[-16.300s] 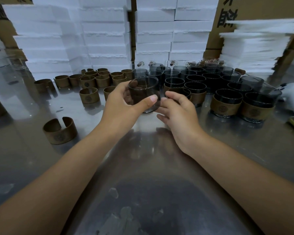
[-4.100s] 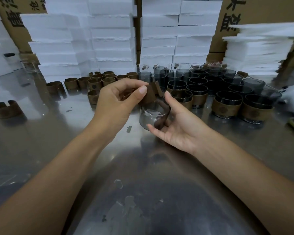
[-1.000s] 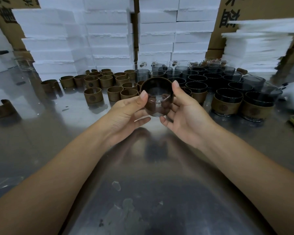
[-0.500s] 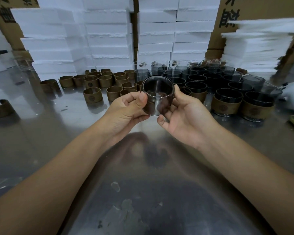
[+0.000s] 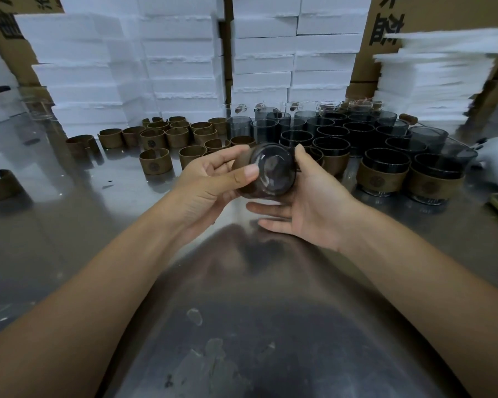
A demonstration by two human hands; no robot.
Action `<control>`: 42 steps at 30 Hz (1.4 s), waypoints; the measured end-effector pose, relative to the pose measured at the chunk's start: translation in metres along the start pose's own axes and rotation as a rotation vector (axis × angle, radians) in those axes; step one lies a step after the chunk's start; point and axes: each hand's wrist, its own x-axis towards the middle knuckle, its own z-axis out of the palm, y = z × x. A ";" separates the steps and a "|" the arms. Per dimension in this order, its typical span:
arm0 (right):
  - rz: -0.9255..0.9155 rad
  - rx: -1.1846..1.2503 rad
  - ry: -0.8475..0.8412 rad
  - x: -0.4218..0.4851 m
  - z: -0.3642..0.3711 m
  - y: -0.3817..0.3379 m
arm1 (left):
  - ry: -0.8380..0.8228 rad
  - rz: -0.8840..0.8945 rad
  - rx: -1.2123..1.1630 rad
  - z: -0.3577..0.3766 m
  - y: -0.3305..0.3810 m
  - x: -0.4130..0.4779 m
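Now, above the middle of the bench (image 5: 242, 282), well in from its near edge, the glass (image 5: 270, 173) has turned over. Half a second ago its mouth faced the person; now its thick base does. The left hand (image 5: 210, 182) pinches it, thumb on the base rim and fingers behind on the sleeve (image 5: 237, 165). The right hand (image 5: 314, 202) cradles it, thumb hooked over the top and fingers stretched beneath. Both grips hold the glass. The sleeve seems seated and under inspection, so this piece looks nearly ready to join the sleeved glasses (image 5: 383, 173) toward the right edge. Farther left lie loose sleeves (image 5: 156, 165), with bare glasses (image 5: 328, 130) beyond and white boxes (image 5: 184, 67) along the far edge.
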 end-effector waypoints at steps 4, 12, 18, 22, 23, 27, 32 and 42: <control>-0.069 0.048 -0.012 -0.002 0.000 -0.001 | -0.007 0.041 0.127 0.003 -0.002 -0.001; -0.457 -0.065 0.122 -0.002 0.004 -0.001 | -0.002 -0.142 0.184 0.004 -0.003 0.002; -0.596 -0.309 0.026 -0.003 0.008 0.003 | -0.002 -0.038 0.027 0.006 -0.001 0.000; -0.586 -0.304 0.035 -0.002 0.004 0.004 | 0.022 0.014 -0.021 0.007 -0.001 0.000; -0.580 -0.308 0.046 -0.001 0.004 0.003 | 0.024 0.016 -0.017 0.007 -0.001 0.000; -0.577 -0.306 0.122 0.000 0.003 0.003 | 0.029 0.017 0.041 0.007 -0.002 -0.001; -0.549 -0.352 0.232 0.005 -0.001 0.005 | -0.008 -0.028 0.158 0.007 -0.005 -0.002; -0.729 -0.842 0.658 0.000 -0.022 -0.007 | 0.134 -0.031 0.150 0.005 -0.005 0.003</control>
